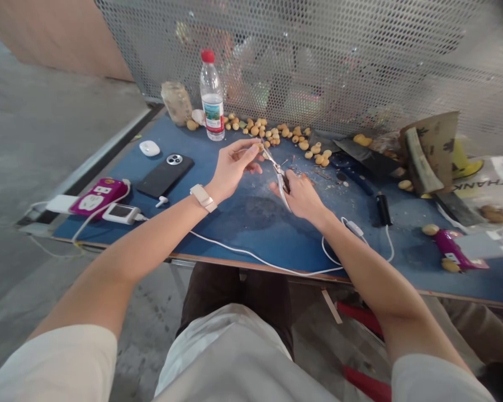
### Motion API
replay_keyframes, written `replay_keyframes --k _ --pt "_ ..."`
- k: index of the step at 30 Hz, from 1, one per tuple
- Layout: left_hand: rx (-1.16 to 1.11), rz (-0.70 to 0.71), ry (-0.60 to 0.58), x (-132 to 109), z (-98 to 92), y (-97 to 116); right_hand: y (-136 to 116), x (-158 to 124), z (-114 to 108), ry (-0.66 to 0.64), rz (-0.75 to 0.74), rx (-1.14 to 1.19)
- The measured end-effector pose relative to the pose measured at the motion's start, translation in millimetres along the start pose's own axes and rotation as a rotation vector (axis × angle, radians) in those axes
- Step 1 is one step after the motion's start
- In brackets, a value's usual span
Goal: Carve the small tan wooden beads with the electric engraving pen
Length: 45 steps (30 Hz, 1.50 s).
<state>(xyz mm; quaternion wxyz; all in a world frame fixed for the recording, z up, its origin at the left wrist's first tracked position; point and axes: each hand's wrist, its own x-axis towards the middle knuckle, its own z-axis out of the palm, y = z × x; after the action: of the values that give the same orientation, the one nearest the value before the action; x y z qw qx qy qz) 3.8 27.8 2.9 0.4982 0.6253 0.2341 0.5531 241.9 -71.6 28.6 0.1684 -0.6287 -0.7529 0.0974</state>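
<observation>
Between the thumb and fingers of my left hand [233, 167] is a small tan gourd-like piece [260, 147], partly covered by the fingertips. My right hand [302, 195] is wrapped round the handles of metal pliers or cutters [278, 168], whose tips point up and left and meet the small piece. Exact contact at the tips is too small to tell. Behind both hands, many small tan gourds [275, 134] lie in a row along the mesh panel. Dark scraps and dust are scattered on the blue table [251, 231] to the right of the pliers.
A red-capped bottle [213, 111] and a cloudy jar [176, 104] stand at the back left. A phone [165, 175], a white case [150, 148] and a purple power strip [99, 197] lie left. White cable [251, 254] crosses the front. Brown packaging [433, 145] sits right.
</observation>
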Motion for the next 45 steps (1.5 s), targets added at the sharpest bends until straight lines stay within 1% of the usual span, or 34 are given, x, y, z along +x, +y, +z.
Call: replay_keyframes --k 4,9,17,24,30,35,39,45 --pt "-0.009 -0.012 -0.011 0 0.5 2 0 0 0 0.022 0.039 -0.005" --pt "-0.041 -0.026 -0.023 1 1.0 3 0 -2 1 0.026 0.029 -0.017" --pt "-0.005 0.030 -0.006 -1 4.7 -3 -4 -4 -2 0.028 0.043 -0.037" --pt "0.003 0.022 0.001 -1 8.0 7 -1 -2 -1 0.061 0.032 -0.045" --pt "-0.016 0.013 0.002 0 6.1 12 -1 -4 -3 0.032 0.016 -0.055" --pt "-0.021 0.048 -0.023 0 4.8 13 -3 -6 -7 0.036 0.006 -0.043" --pt "0.003 0.050 -0.013 -1 5.7 15 -6 -6 -8 0.018 0.020 -0.051" --pt "0.009 0.081 0.006 0 5.7 9 -9 -7 -6 0.027 0.051 -0.094"
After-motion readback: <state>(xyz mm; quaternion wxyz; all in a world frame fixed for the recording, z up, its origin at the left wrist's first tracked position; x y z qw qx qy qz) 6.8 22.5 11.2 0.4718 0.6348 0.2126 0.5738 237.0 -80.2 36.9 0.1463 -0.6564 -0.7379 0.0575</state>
